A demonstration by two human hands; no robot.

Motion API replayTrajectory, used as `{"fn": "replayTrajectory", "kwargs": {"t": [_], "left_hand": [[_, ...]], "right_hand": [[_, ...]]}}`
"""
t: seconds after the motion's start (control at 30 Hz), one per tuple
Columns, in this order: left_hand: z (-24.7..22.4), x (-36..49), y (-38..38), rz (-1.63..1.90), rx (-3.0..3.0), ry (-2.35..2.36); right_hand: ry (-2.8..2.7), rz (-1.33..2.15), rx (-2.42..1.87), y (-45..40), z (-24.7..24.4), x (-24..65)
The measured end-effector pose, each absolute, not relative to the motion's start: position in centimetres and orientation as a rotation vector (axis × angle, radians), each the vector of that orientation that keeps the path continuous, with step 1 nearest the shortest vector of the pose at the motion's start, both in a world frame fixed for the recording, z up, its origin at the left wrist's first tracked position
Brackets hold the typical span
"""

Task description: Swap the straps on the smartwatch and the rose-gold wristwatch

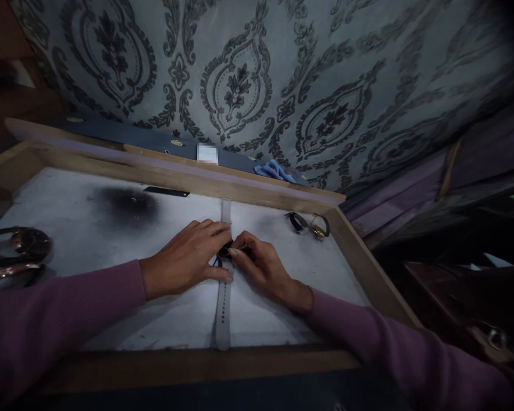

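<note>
A wristwatch [223,308] with a pale grey strap and a dark case lies lengthwise on the white floor of a wooden tray. My left hand [186,257] grips it from the left, fingers on the far side of the case and thumb on the near strap. From the right, my right hand [261,265] pinches at the case's edge with thumb and forefinger. My fingers cover much of the case, and any small part between the right fingertips is hidden.
The wooden tray [381,285] has raised walls. A dark-strapped watch [29,244] and a rose-gold banded piece [12,273] lie left. A dark flat strip [167,192] rests near the back wall. A gold watch [320,227] sits back right; a blue cloth [274,170] lies beyond the rim.
</note>
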State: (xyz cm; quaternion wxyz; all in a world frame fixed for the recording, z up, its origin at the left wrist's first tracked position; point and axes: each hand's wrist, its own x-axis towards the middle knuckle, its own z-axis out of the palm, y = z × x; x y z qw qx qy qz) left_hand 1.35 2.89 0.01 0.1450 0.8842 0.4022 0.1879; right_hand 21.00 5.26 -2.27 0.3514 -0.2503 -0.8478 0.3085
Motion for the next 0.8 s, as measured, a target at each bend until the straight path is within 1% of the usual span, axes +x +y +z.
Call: {"fn": "replayTrajectory", "kwargs": {"t": [0.43, 0.8], "left_hand": [[0.16, 1.35, 2.89, 0.481, 2.553, 1.195], [0.12, 1.3, 2.88, 0.536, 2.556, 1.172]], "right_hand": [[-2.257, 0.72, -0.682, 5.08, -1.87, 21.02], [-2.232, 0.727, -0.665, 5.1, -1.95, 21.08]]}}
